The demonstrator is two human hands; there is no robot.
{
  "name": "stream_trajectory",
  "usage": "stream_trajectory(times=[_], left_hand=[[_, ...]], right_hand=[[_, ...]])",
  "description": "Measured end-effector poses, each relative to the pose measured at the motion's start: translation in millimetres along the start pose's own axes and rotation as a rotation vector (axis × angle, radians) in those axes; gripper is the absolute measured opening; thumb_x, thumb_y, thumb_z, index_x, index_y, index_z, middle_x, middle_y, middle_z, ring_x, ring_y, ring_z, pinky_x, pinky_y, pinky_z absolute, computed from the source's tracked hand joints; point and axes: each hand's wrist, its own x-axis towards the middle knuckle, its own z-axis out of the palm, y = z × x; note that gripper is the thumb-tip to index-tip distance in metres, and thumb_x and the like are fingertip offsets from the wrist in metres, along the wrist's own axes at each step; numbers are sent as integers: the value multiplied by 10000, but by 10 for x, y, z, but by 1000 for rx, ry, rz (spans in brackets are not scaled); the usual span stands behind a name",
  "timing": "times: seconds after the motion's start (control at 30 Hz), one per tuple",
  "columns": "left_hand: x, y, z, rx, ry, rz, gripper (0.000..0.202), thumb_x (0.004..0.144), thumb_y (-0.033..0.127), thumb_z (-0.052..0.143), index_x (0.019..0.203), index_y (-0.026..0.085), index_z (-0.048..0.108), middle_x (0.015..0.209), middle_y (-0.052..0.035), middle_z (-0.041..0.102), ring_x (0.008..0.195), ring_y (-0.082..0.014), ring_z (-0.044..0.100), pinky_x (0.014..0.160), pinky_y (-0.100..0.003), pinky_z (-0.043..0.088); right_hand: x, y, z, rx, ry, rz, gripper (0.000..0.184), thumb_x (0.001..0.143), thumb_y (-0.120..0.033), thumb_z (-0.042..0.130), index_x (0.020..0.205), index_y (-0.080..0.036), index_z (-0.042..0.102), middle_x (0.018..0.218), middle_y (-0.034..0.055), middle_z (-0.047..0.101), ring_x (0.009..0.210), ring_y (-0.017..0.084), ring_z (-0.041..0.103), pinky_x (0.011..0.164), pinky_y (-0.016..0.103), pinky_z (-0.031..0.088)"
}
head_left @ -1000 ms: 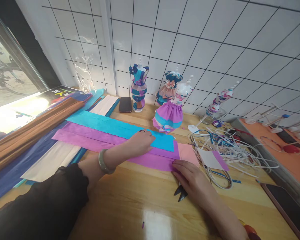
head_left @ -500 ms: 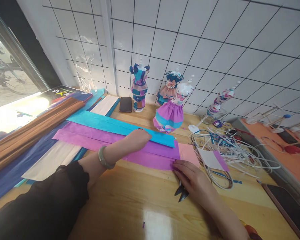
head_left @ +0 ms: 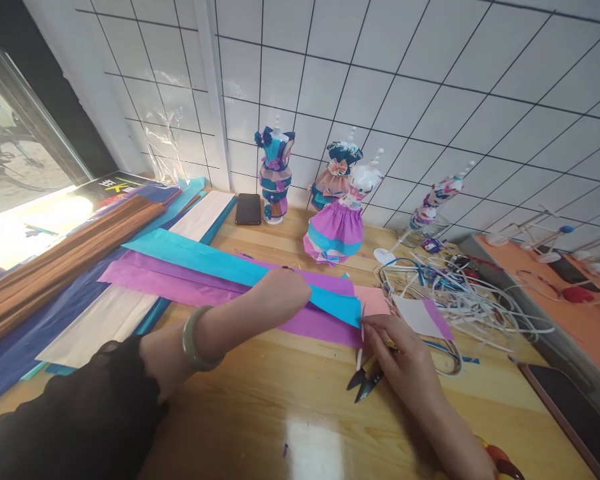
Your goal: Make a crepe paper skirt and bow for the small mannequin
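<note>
My left hand, with a pale green bangle on its wrist, is closed over the middle of a bright blue crepe paper strip; its fingertips are hidden from me. At the strip's right end, my right hand pinches the edge between thumb and fingers. A thin whitish sliver hangs by those fingertips. Under the blue strip lie purple crepe paper strips, with a peach piece beyond them. Dark-bladed thread snips lie on the table partly beneath my right hand.
Small dressed mannequins stand along the tiled wall, near a phone. Brown crepe paper and other folded strips cover the left side. Tangled cords lie at right, with a larger dark-screened device near the edge.
The blue strip's right end has come nearer to me, over the purple strips. My right hand has shifted slightly and now pinches its end. The left hand moved slightly right and nearer.
</note>
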Motion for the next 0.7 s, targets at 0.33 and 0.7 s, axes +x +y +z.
stream_trajectory(times=[0.33, 0.7], left_hand=[[-145, 338, 134, -127, -9, 196, 229, 788, 342, 573, 679, 144, 611, 659, -91, 620, 614, -235, 607, 485, -305, 431], [-76, 176, 149, -52, 5, 80, 136, 695, 9, 516, 770, 110, 569, 832, -146, 599, 762, -246, 592, 604, -335, 462]], right_hand=[[-66, 135, 64, -17, 19, 23, 220, 842, -318, 531, 1024, -201, 574, 1023, 104, 592, 977, 240, 572, 840, 407, 475], [-46, 331, 194, -259, -82, -159, 309, 857, -367, 493, 1086, -190, 604, 1057, 111, 631, 994, 275, 568, 848, 480, 446]])
